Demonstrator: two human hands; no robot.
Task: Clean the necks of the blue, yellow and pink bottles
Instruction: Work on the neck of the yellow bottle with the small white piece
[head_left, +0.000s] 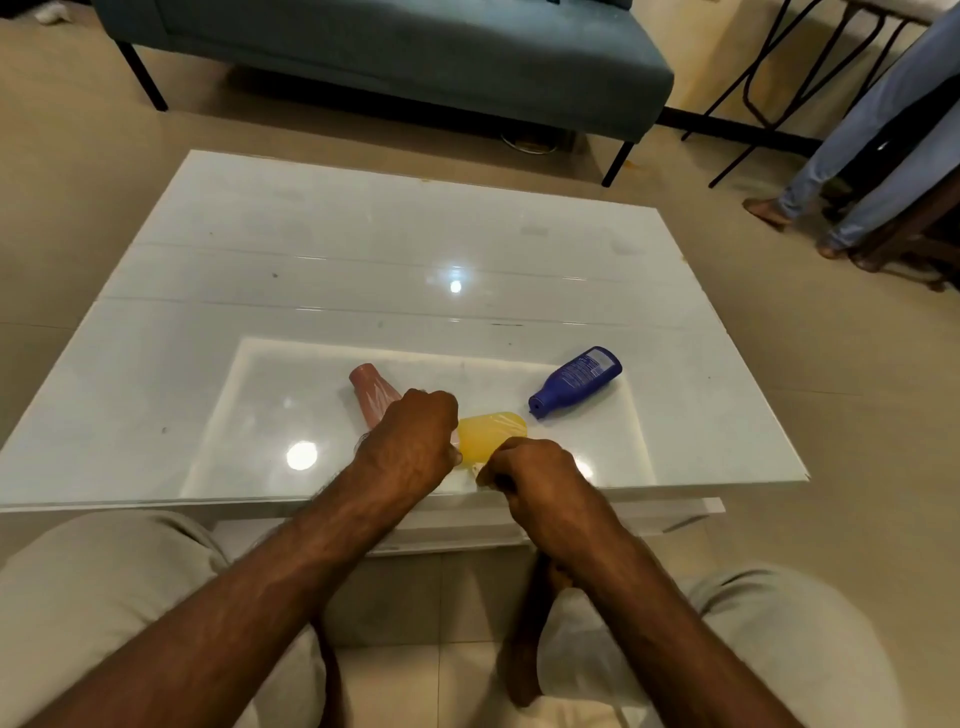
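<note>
Three bottles lie on the white worktop (363, 249): one pink bottle (371, 392) at the left, one yellow bottle (493, 434) in the middle near the edge, and one blue bottle (576, 379) apart at the right. The white print on the blue one's label is too small to read. The left hand (410, 441) has its grip clamped on the yellow bottle. The right hand (535, 478) curls at the bottle's near end, and I cannot tell what its grip holds.

Blue bottle (576, 381): white label print, too small to read.
</note>
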